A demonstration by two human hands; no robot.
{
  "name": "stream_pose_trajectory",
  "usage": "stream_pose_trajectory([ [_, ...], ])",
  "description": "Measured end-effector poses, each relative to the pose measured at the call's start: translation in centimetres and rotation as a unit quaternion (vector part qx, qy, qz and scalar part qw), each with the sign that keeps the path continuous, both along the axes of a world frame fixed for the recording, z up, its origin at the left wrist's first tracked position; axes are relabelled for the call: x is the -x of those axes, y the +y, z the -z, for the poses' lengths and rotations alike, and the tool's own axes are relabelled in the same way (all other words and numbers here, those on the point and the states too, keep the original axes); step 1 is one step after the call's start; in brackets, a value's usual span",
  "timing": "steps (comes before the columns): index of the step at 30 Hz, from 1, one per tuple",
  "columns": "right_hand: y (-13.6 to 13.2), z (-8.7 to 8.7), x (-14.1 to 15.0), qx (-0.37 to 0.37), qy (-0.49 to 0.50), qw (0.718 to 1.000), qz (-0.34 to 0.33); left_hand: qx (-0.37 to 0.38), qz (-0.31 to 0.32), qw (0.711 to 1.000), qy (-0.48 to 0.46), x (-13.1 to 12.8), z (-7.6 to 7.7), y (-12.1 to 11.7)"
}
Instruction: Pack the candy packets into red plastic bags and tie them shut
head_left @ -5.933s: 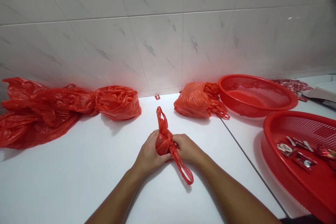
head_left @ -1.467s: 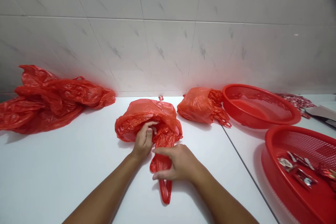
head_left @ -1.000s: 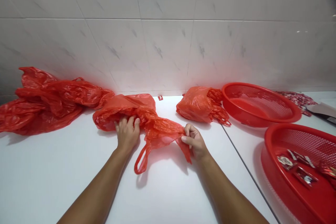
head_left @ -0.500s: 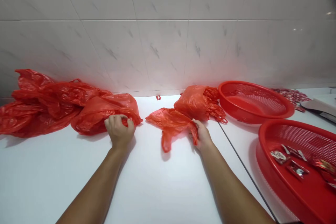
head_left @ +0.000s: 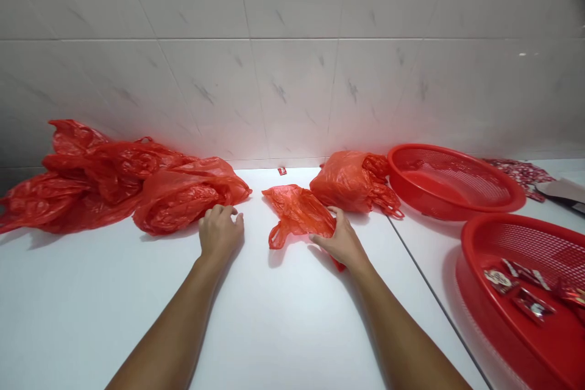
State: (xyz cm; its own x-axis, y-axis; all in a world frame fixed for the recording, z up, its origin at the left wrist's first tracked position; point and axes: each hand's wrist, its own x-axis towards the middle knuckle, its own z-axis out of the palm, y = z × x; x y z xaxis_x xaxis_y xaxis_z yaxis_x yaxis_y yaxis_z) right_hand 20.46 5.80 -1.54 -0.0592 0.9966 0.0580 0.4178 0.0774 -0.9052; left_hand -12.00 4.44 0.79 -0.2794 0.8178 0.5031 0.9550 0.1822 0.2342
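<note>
My left hand [head_left: 222, 230] rests at the front right edge of a full red plastic bag [head_left: 183, 195], fingers loosely bent and thumb apart, holding nothing I can see. To its right lies a small, flattened red plastic bag [head_left: 297, 210] with a handle loop toward me. My right hand [head_left: 340, 241] lies over this small bag's right side, thumb and fingers spread apart. Behind it sits a bulging red plastic bag [head_left: 345, 180] with its bunched end on the right.
Crumpled red bags [head_left: 86, 183] line the wall at left. Two red plastic baskets stand at right: a far basket [head_left: 457, 207] and a near basket [head_left: 473, 244] with wrapped sweets [head_left: 532, 304]. A small red packet [head_left: 282, 171] lies by the tiled wall [head_left: 292, 91].
My left hand has drawn back from the left bag's opening. My right hand has shifted from gripping the small bag's right edge to lying over it with fingers spread. The view has swung slightly left.
</note>
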Motion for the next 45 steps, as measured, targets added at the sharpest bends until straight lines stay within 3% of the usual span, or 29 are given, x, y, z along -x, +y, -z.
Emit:
stream_pose_trajectory([
  [2, 0.0, 0.1, 0.0, -0.009, -0.01, 1.0, -0.01, -0.016, 0.059, 0.998, -0.003, -2.3, -0.1, -0.7],
  [4, -0.2, -0.1, 0.1, 0.006, -0.027, 0.999, -0.024, -0.028, 0.158, 0.987, -0.008, -5.0, -0.1, -1.6],
  [7, -0.6, -0.7, 0.3, 0.034, -0.068, 0.996, -0.036, -0.066, 0.372, 0.926, 0.002, -8.6, 0.1, -2.7],
  [9, -0.8, -1.0, 0.4, 0.032, -0.091, 0.995, -0.031, -0.058, 0.441, 0.895, 0.02, -10.2, 0.6, -2.9],
  [12, -0.7, -0.9, 0.6, 0.018, -0.096, 0.995, -0.006, 0.041, 0.389, 0.919, 0.054, -10.7, 1.5, -2.3],
  [15, 0.0, -0.4, 0.4, 0.008, -0.085, 0.996, 0.016, 0.108, 0.307, 0.943, 0.073, -9.5, 2.0, -1.5],
  [20, 1.3, 0.6, -0.7, 0.003, -0.067, 0.996, 0.059, 0.149, 0.207, 0.963, 0.083, -7.3, 1.2, -1.1],
  [26, 1.8, 1.2, -1.4, 0.011, -0.056, 0.994, 0.094, 0.179, 0.146, 0.97, 0.08, -7.9, 0.8, -1.5],
  [29, 1.5, 0.6, -1.1, -0.107, -0.062, 0.982, 0.145, 0.187, 0.131, 0.971, 0.07, -8.5, 0.9, -1.6],
  [32, 0.1, -0.9, -0.7, -0.323, -0.056, 0.928, 0.176, 0.186, 0.114, 0.974, 0.064, -8.9, 1.0, -1.6],
  [34, -1.6, -2.2, -0.1, -0.455, -0.026, 0.88, 0.138, 0.187, 0.119, 0.973, 0.07, -9.1, 0.8, -1.7],
  [37, -5.0, -3.5, 1.8, -0.603, 0.003, 0.797, 0.002, 0.194, 0.136, 0.969, 0.074, -9.4, 0.5, -1.9],
  [39, -7.0, -3.5, 3.8, -0.637, -0.003, 0.761, -0.119, 0.199, 0.142, 0.967, 0.076, -9.7, 0.2, -2.1],
  [40, -7.7, -3.3, 5.0, -0.627, -0.014, 0.761, -0.166, 0.206, 0.147, 0.964, 0.078, -9.8, 0.0, -2.2],
  [42, -8.1, -2.4, 7.0, -0.57, -0.048, 0.794, -0.207, 0.227, 0.168, 0.956, 0.08, -9.8, -0.3, -2.3],
  [45, -6.4, -0.7, 8.3, -0.447, -0.112, 0.871, -0.168, 0.252, 0.207, 0.942, 0.074, -9.6, -0.3, -2.3],
])
